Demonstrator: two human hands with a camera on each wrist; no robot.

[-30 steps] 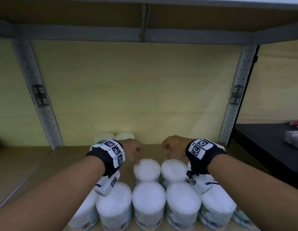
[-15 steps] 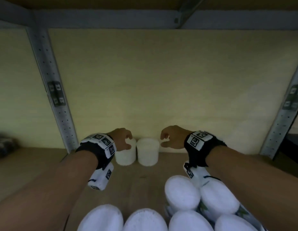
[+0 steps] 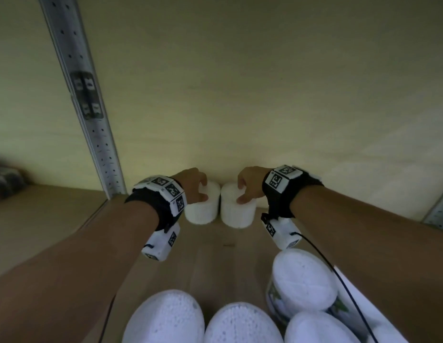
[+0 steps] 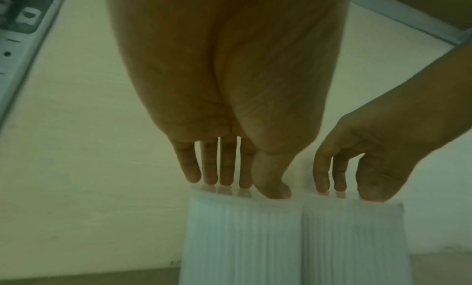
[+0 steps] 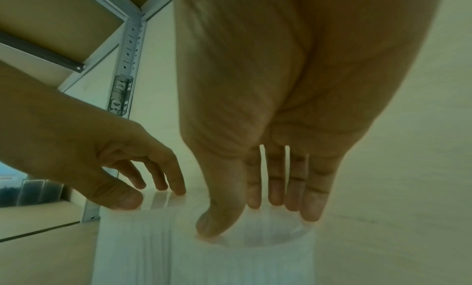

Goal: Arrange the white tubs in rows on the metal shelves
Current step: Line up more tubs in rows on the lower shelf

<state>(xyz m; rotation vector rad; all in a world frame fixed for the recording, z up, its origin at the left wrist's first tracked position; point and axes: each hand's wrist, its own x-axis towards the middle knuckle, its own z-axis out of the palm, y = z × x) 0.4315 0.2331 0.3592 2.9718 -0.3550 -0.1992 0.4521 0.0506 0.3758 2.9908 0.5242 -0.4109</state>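
White tubs [image 3: 219,205] side by side, fingers [image 4: 226,168] on their tops.

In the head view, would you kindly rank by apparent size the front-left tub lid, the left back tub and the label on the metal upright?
1. Front-left tub lid, largest, though nearest the camera.
2. Left back tub.
3. Label on the upright, smallest, though close to the back tub.
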